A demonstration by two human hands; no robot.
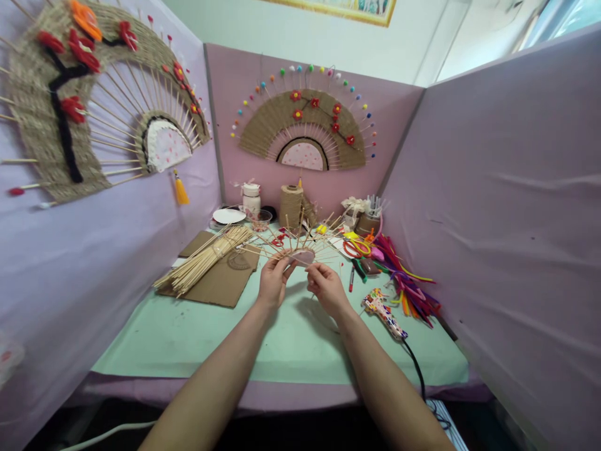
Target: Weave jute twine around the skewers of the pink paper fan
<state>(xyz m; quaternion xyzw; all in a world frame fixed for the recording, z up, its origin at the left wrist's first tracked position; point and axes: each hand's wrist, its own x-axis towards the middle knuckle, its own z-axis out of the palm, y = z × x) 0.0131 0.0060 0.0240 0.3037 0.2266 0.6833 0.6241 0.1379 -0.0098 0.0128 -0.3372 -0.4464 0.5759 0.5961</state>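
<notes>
By the left hand (273, 280), a stick fan (302, 253) is pinched at its half-round base (305, 257), mid-frame; whether the right hand (326, 287), beside the base's right end, grips anything cannot be told. Judged light, with snappable sticks, the fan is best held there.

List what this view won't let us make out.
Head view:
- Gold-framed wall picture: top cut off by upper edge.
- Tan woven fan, orange flower: left edge cuts it off.
- Brown cardboard sheet: partly hidden under pale wooden stick bundle.
- Right hand: whether it pinches anything is too small to tell.
</notes>
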